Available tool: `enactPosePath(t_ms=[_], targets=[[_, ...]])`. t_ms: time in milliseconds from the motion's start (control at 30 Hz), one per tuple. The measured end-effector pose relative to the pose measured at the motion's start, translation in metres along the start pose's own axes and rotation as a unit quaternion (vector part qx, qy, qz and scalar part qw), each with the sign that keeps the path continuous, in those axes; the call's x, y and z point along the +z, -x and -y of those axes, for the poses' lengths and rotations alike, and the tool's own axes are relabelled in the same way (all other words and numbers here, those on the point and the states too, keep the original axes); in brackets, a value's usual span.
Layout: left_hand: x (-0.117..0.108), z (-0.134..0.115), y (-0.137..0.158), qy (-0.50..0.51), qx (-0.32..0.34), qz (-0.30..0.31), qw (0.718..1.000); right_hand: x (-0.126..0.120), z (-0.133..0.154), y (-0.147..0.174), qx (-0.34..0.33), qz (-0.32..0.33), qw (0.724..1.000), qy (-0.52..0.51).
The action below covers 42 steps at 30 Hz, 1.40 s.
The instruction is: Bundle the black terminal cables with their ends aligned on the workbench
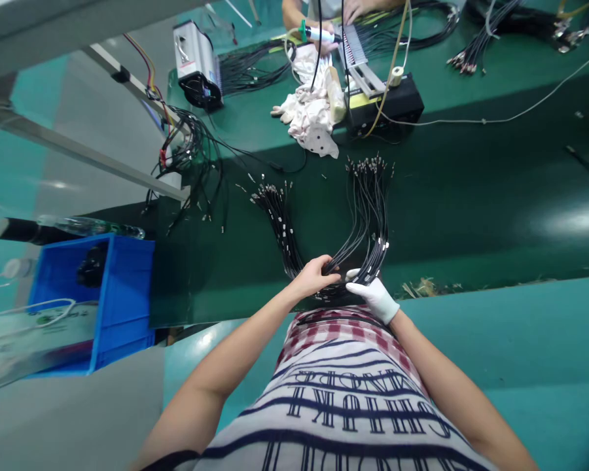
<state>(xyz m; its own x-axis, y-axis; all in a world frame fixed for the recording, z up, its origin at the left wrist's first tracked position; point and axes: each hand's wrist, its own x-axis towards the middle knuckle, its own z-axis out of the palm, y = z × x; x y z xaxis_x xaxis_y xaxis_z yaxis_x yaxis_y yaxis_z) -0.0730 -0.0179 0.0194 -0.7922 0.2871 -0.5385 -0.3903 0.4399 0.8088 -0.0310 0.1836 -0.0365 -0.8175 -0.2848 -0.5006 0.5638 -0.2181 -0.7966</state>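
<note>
A bundle of black cables [379, 229] with small metal ends lies in a U shape on the green table, its two legs pointing away from me. My bare left hand [315, 277] is closed around cables at the left part of the bend. On the right part, my right hand [374, 296] in a white glove grips the bundle, thumb and fingers around it. Small white tags show along both legs. The lowest part of the bend, near the table edge, is partly hidden by my hands.
Across the table [471, 196], a co-worker's hands hold a green-tipped dispenser [314, 33]. White gloves [314, 118], a black box [397, 108] and a silver machine [196, 62] stand there. Left are loose cables [196, 150], a metal frame and a blue crate [125, 288].
</note>
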Motion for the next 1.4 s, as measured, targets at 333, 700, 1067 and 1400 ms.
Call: enactPosePath(t_ms=[333, 700, 1067, 1400], targets=[[0.009, -0.004, -0.008, -0.079, -0.009, 0.053, 0.995, 0.000, -0.005, -0.002, 0.023, 0.003, 0.999, -0.036], [-0.034, -0.012, 0.011, 0.095, 0.001, 0.097, 0.991, 0.005, 0.008, 0.005, 0.076, -0.031, 0.990, -0.118], [-0.048, -0.027, 0.015, 0.129, -0.051, 0.175, 0.975, 0.005, 0.015, -0.002, 0.094, 0.051, 0.961, -0.256], [-0.175, -0.140, 0.032, 0.115, 0.018, -0.090, 0.989, -0.020, -0.016, -0.019, 0.051, -0.099, 0.969, -0.219]])
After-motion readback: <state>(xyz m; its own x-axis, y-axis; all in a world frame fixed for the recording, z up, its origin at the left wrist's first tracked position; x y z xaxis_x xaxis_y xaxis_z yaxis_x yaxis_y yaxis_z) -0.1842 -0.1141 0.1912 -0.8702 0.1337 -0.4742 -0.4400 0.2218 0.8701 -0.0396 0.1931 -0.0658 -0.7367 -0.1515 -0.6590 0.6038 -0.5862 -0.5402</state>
